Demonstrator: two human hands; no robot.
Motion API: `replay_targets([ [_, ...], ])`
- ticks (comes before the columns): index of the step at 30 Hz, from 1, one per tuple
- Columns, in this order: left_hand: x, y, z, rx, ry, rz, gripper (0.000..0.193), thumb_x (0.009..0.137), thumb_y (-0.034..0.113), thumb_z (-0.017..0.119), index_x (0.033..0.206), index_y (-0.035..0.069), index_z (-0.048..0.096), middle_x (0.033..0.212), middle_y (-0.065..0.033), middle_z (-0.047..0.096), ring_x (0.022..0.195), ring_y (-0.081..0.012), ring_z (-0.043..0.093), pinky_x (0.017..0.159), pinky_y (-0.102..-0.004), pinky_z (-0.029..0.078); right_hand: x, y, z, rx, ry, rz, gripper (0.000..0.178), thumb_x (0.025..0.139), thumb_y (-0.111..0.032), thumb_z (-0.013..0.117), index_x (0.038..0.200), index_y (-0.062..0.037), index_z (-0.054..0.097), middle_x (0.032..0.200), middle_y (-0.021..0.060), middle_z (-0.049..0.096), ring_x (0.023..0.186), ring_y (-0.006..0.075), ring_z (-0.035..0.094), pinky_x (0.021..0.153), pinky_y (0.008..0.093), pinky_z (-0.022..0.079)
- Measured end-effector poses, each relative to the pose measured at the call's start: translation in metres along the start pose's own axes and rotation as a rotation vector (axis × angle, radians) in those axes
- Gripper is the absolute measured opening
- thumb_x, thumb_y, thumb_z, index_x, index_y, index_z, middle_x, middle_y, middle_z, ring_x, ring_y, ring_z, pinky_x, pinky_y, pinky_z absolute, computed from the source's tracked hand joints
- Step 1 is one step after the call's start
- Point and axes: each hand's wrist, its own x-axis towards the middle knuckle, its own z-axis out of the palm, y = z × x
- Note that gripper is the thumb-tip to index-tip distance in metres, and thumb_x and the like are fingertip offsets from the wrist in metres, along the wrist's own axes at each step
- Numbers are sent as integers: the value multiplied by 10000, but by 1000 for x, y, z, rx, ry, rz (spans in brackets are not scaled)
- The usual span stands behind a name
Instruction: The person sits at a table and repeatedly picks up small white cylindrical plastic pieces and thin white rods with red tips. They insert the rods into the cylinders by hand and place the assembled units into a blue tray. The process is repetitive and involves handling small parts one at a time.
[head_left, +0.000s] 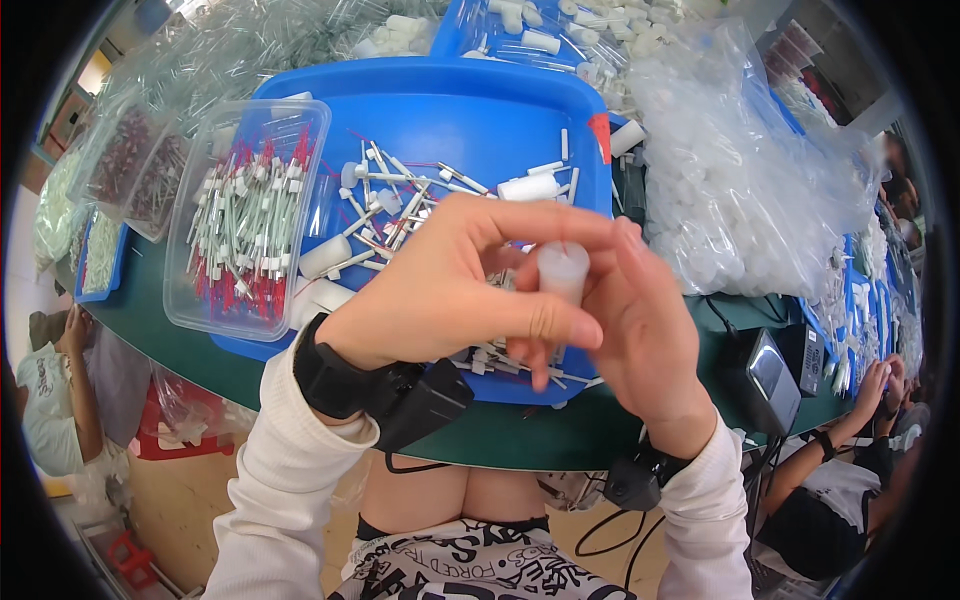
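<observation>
Between my two hands stands a white plastic cylinder [562, 272], roughly upright, with a thin red wire at its top. My left hand [470, 275] curls around it from the left, its thumb across the lower front and its index finger stretched over the far side. From the right, my right hand [645, 325] closes on it with bent fingers, its raised fingertip beside the left index finger. The cylinder's lower end is hidden by the hands. Below them is a blue tray [430, 90] holding loose metal-and-white rods with red wires and more white cylinders [528, 188].
Left of the tray's middle, a clear plastic box [320, 125] holds bundled rods with red wires. A bag of white parts [740, 200] lies to the right, near a black device [768, 380] on the green table [500, 440]. Other people sit at both sides.
</observation>
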Motion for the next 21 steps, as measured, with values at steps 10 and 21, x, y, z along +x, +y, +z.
replay_targets([
  [10, 0, -6, -7, 81, -99, -25, 509, 738, 49, 631, 1217, -37, 483, 1155, -131, 524, 1020, -159, 521, 872, -286, 401, 0, 4, 9, 373, -44, 203, 462, 892, -450, 297, 930, -25, 475, 562, 74, 454, 408, 136, 382, 353, 246, 313],
  [21, 5, -13, -16, 311, 106, 262, 384, 711, 54, 670, 1077, -8, 576, 1178, -154, 510, 872, -183, 596, 828, -320, 456, 5, 0, 8, -34, 142, 39, 653, 869, -592, 196, 1061, -25, 456, 640, 127, 518, 424, 179, 446, 371, 260, 392],
])
